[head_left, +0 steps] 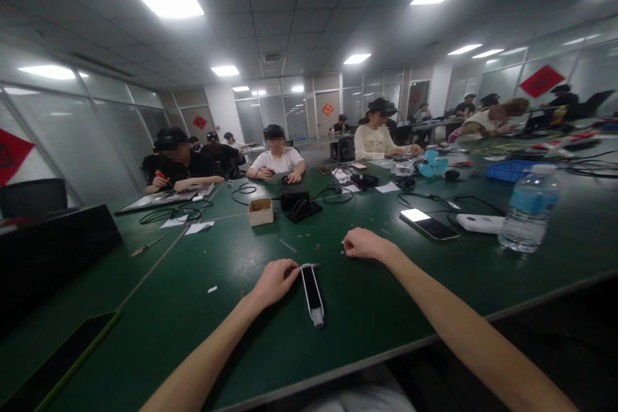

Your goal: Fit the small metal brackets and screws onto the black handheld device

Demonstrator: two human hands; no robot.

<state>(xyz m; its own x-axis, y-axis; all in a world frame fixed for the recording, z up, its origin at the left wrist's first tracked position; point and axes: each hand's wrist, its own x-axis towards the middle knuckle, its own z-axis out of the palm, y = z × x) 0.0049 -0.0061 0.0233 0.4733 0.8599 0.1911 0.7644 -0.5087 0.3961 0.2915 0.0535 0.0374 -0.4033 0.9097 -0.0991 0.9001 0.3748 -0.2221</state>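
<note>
A slim device (312,293) with a white frame and a dark face lies on the green table (381,309), its narrow white end towards me. My left hand (277,280) is closed at its far end, fingertips against the frame. Further right, my right hand (364,244) rests on the table with its fingers pinched together. Something tiny and pale shows at those fingertips, too small to name. Between the hands lies a small metal ring-like part (317,246).
Ahead stand an open cardboard box (261,212) and a black device (295,199). To the right are a lit phone (429,224), a white power bank-like block (480,224) and a water bottle (528,209). A screwdriver (147,246) lies left. Several people sit across the table.
</note>
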